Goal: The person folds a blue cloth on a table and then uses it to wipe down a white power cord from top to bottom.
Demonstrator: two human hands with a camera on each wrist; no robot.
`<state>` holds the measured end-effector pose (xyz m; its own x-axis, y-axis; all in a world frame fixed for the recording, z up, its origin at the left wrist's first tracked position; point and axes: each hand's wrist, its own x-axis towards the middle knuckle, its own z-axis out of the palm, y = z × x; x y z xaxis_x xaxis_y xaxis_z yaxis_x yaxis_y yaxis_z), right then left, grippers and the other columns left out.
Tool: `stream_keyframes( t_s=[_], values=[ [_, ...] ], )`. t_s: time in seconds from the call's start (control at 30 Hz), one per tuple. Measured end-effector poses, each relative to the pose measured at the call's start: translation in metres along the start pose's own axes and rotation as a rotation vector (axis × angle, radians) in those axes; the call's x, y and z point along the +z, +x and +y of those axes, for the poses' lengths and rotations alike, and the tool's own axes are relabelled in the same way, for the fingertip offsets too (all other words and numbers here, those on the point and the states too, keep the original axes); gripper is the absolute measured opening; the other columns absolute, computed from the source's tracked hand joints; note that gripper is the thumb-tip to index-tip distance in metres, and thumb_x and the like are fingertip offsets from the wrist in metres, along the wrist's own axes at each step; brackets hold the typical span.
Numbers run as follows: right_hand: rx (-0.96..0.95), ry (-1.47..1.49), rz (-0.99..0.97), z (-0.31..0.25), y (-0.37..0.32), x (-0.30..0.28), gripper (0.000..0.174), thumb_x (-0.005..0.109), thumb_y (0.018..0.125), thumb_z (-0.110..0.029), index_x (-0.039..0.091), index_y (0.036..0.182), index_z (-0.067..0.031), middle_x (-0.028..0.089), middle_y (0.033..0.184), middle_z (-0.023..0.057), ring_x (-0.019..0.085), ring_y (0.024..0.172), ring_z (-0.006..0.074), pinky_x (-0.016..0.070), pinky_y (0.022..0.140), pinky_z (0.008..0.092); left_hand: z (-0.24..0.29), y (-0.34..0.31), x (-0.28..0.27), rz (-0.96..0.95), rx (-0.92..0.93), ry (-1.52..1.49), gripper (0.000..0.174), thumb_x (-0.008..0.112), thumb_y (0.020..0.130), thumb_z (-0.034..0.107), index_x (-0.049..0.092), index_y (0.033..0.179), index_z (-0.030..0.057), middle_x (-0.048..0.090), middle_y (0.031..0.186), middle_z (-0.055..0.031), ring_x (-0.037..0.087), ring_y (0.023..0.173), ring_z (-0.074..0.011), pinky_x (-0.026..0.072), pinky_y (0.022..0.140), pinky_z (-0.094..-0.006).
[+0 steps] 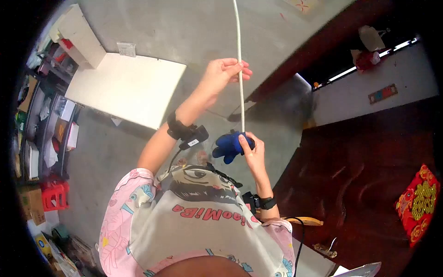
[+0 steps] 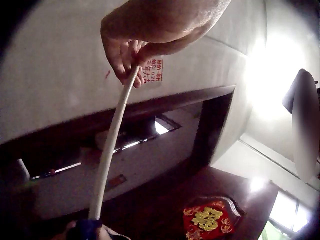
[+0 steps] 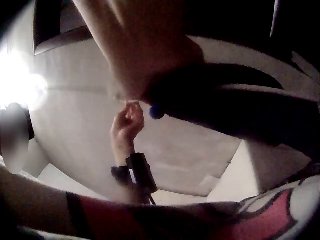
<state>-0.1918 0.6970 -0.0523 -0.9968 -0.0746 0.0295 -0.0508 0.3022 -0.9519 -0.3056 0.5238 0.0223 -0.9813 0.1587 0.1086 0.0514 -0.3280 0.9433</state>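
A long, thin white pole (image 1: 239,37) runs down from the top of the head view. My left hand (image 1: 223,75) pinches it partway along, thumb and fingers around it; the left wrist view shows this grip (image 2: 131,55) too. The pole's lower end meets a dark blue, soft-looking piece (image 1: 226,147) with rounded finger-like lobes, like a padded glove. My right hand (image 1: 254,150) grips this blue piece, thumb lying over its front. In the right wrist view the right hand (image 3: 150,65) is in shadow and hides most of the piece, leaving a small blue tip (image 3: 156,111) showing.
At the left stand a white table (image 1: 129,87) and shelves (image 1: 46,134) packed with boxes and odds and ends. A red plastic basket (image 1: 55,196) sits below them. Dark red wooden panelling (image 1: 341,184), with a red and gold decoration (image 1: 420,205), fills the right side.
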Motion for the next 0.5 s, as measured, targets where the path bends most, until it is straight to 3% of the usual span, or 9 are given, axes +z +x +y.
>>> stream_keyframes(
  t_s=[0.2,0.3,0.5],
  values=[
    [0.093,0.000,0.018,0.000,-0.015,-0.008,0.023,0.057,0.081,-0.020,0.056,0.078,0.0027,0.051,0.064,-0.0007,0.043,0.059,0.0051,0.0356,0.053,0.0203,-0.003,0.004,-0.003,0.001,-0.004,0.030,0.026,0.049,0.085,0.021,0.055,0.099,0.0005,0.061,0.090,-0.0099,0.059,0.083,-0.0140,0.0449,0.077,-0.0255],
    [0.043,-0.074,0.042,0.008,-0.021,-0.012,0.022,0.057,0.080,-0.019,0.056,0.078,0.0029,0.050,0.063,-0.0008,0.043,0.059,0.0052,0.0357,0.053,0.0207,0.003,0.001,0.001,0.039,-0.017,0.023,0.024,0.047,0.085,0.016,0.055,0.097,-0.0032,0.061,0.089,-0.0118,0.059,0.082,-0.0153,0.0455,0.075,-0.0257],
    [-0.121,-0.117,0.084,0.003,-0.027,-0.020,0.020,0.056,0.080,-0.017,0.056,0.079,0.0027,0.049,0.064,-0.0002,0.042,0.057,0.0059,0.0351,0.052,0.0216,0.011,-0.003,0.007,0.018,0.032,0.059,0.027,0.050,0.085,0.023,0.056,0.099,0.0012,0.061,0.091,-0.0089,0.059,0.084,-0.0140,0.0448,0.077,-0.0255]
  ],
)
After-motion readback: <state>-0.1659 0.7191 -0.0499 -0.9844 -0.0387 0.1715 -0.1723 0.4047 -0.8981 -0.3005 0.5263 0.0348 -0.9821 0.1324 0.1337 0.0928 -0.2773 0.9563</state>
